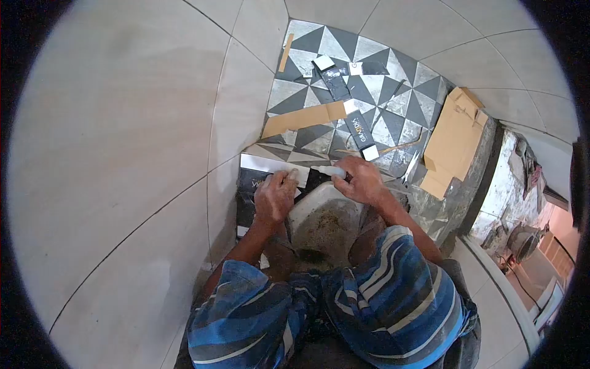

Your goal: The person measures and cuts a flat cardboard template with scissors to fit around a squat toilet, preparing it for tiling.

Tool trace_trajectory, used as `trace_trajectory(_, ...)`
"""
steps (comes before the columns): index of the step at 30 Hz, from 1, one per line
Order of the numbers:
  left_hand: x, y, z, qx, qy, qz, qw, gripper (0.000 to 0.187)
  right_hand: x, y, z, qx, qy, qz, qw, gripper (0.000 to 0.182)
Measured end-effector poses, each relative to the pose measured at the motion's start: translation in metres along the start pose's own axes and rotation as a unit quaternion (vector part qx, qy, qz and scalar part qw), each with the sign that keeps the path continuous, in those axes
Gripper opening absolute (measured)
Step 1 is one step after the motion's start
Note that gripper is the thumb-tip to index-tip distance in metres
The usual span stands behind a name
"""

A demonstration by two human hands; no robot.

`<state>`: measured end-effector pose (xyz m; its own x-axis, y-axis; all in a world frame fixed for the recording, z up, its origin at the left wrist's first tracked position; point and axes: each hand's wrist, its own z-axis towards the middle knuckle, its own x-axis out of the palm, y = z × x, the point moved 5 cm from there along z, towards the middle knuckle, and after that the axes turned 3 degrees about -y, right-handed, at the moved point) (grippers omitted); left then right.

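Note:
My left hand (275, 195) presses with bent fingers on a flattened black-and-white printed cardboard piece (263, 162), its fingertips at the white strip along the top. The cardboard lies beside the wall, over the near end of the patterned floor. Wrapped round a slim pale grey tool with a narrow white tip (332, 171), my right hand (361, 182) holds it just right of the cardboard. The tip points left, close to the white strip's end. Between my knees sits a whitish tub (329, 224) with a dirty, speckled inside.
Black printed box strips (358, 128) and a brown cardboard strip (307, 120) lie on the triangle-patterned tile floor (372, 46). A larger brown cardboard sheet (456, 138) rests at the right. Large beige wall tiles (141, 111) rise on the left. Beyond a sill, clutter stands at far right.

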<state>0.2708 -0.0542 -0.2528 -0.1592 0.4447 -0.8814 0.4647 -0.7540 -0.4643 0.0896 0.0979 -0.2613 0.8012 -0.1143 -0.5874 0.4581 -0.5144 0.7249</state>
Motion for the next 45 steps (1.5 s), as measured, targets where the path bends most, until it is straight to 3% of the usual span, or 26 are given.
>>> trace_trajectory(2, 0.002, 0.001, -0.002, 0.031, -0.013, 0.028, 0.999, 0.021, 0.001, -0.001, 0.002, -0.002, -0.005, -0.008, 1.0, 0.035)
trace_trajectory(4, 0.001, 0.0, -0.001, 0.028, -0.021, 0.018, 0.999, 0.019, -0.005, 0.005, 0.002, -0.061, -0.085, 0.0, 0.994, 0.029)
trace_trajectory(10, 0.0, -0.002, -0.002, 0.047, -0.006, 0.033, 0.998, 0.024, -0.007, 0.005, 0.004, -0.026, -0.106, 0.055, 0.993, 0.03)
trace_trajectory(15, 0.002, 0.0, -0.003, 0.057, 0.007, 0.028, 0.998, 0.024, 0.007, -0.016, 0.005, -0.005, -0.092, 0.059, 0.994, 0.031)
trace_trajectory(17, 0.001, 0.0, -0.003, 0.005, 0.013, 0.002, 1.0, 0.024, 0.007, -0.019, 0.002, -0.022, -0.093, 0.064, 0.993, 0.03)
trace_trajectory(18, 0.003, 0.003, -0.004, -0.002, 0.008, 0.002, 1.0, 0.024, 0.008, -0.021, 0.002, 0.012, -0.071, 0.066, 0.995, 0.034)
trace_trajectory(19, 0.004, 0.003, -0.005, 0.026, 0.002, 0.016, 1.0, 0.024, 0.009, -0.023, 0.002, 0.046, -0.048, 0.067, 0.996, 0.038)
trace_trajectory(23, 0.002, 0.002, -0.006, 0.075, -0.03, 0.017, 0.997, 0.026, 0.007, -0.019, 0.001, 0.001, -0.054, 0.056, 0.997, 0.04)
trace_trajectory(25, 0.005, 0.005, -0.008, 0.065, -0.038, 0.005, 0.997, 0.024, 0.007, -0.021, 0.001, 0.049, -0.041, 0.074, 0.995, 0.04)
trace_trajectory(31, 0.009, 0.008, -0.011, 0.067, -0.054, -0.004, 0.996, 0.023, 0.007, -0.011, 0.002, 0.027, -0.059, 0.074, 0.995, 0.032)
trace_trajectory(33, 0.009, 0.008, -0.011, 0.06, -0.05, -0.01, 0.997, 0.024, 0.009, -0.011, 0.001, 0.06, -0.05, 0.08, 0.994, 0.03)
trace_trajectory(45, 0.011, 0.009, -0.013, 0.053, -0.042, -0.015, 0.998, 0.026, 0.016, -0.008, -0.004, 0.08, -0.018, 0.068, 0.994, 0.033)
